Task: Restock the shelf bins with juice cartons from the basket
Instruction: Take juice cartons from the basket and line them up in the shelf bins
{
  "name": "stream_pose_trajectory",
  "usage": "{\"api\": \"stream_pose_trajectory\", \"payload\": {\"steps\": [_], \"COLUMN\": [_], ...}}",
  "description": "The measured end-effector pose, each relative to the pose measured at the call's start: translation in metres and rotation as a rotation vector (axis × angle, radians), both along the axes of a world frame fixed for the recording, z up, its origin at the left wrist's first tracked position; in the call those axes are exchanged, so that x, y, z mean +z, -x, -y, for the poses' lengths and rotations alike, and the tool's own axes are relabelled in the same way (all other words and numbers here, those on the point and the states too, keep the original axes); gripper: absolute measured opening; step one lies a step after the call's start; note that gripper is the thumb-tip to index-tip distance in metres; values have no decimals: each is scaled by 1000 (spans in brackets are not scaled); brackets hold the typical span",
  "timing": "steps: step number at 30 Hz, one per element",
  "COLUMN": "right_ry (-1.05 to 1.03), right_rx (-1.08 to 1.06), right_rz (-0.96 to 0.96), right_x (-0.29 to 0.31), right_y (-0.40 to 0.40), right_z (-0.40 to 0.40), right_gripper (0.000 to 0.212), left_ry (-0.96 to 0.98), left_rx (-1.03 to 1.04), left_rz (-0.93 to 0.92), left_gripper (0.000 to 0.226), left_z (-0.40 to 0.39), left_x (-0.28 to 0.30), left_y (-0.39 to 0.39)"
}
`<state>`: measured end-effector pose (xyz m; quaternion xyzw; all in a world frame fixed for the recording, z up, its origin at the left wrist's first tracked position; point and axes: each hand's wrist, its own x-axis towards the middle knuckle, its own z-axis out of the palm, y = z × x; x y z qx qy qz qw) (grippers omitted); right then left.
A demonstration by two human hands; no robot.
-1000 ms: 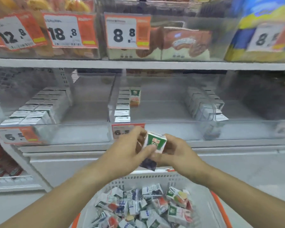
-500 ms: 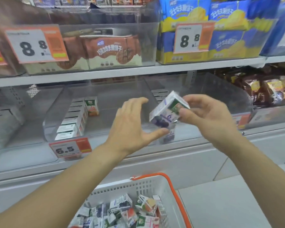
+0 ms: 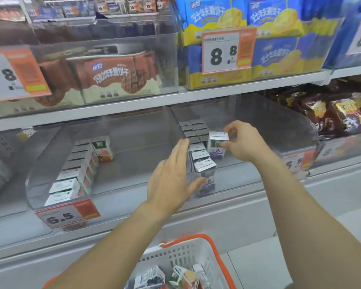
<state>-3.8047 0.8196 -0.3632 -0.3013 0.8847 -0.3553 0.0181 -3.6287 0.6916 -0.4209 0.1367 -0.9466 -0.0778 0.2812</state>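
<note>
My right hand pinches a small purple-and-green juice carton, upright, inside the right clear shelf bin, beside a row of like cartons. My left hand is flat with straight fingers in front of that row, at the divider between the bins. The left bin holds a row of cartons and one orange-labelled carton standing alone. The white basket with an orange rim sits below, with several loose cartons in it.
Above the bins a shelf carries brown biscuit boxes and blue-yellow boxes behind price tags. Dark snack bags fill the bin at the right. A 6.5 price tag hangs on the left bin's front.
The carton went from above the basket up and into the right bin. My left hand let go of it and opened flat. The view swung right and closer to the shelf.
</note>
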Motion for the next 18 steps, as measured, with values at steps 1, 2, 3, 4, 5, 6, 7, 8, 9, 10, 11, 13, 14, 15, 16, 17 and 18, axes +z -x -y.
{"api": "stream_pose_trajectory", "payload": {"steps": [1,2,3,4,5,6,7,8,9,10,11,13,14,15,16,17,18], "right_ry": [-42,-76,-108,-133,-152,-166,-179,-192,-202,-204,-196,-140,-79,4,95,180,249], "right_rx": [2,1,-3,-10,-17,-23,-24,-21,-17,-17,-24,-70,-109,-142,-159,-151,-112], "right_rz": [5,9,11,12,14,16,17,17,18,25,31,-10,-63,-120,-167,-194,-202], "right_x": [-2,-5,-9,-13,-17,-20,-22,-23,-24,-24,-23,-15,-10,-3,4,11,15], "right_y": [2,4,5,7,7,8,9,10,10,11,10,2,-5,-14,-26,-40,-56], "right_z": [8,16,23,28,33,35,35,35,35,34,32,28,25,23,20,17,15], "right_gripper": [41,42,43,44,45,48,51,53,55,56,55,46,38,30,22,17,15], "left_ry": [-7,-9,-5,0,8,16,23,29,35,42,48,40,17,-30,-89,-138,-173], "left_rx": [-3,-7,-9,-10,-9,-9,-7,-3,2,6,9,-7,-35,-79,-123,-150,-167], "left_rz": [-6,-7,-1,2,1,-4,-8,-8,-6,-2,1,-9,-40,-107,-205,-316,-414], "left_gripper": [101,101,102,102,102,101,101,101,101,101,101,97,92,83,71,57,44], "left_z": [1,2,3,3,4,3,3,3,2,2,2,0,-1,-2,-3,-7,-11], "left_x": [-1,-2,-3,-3,-3,-3,-2,-3,-3,-3,-3,-1,0,1,2,2,0], "left_y": [-1,-1,-1,-2,-2,-1,-1,-1,-1,-1,-1,0,-2,-5,-12,-22,-37]}}
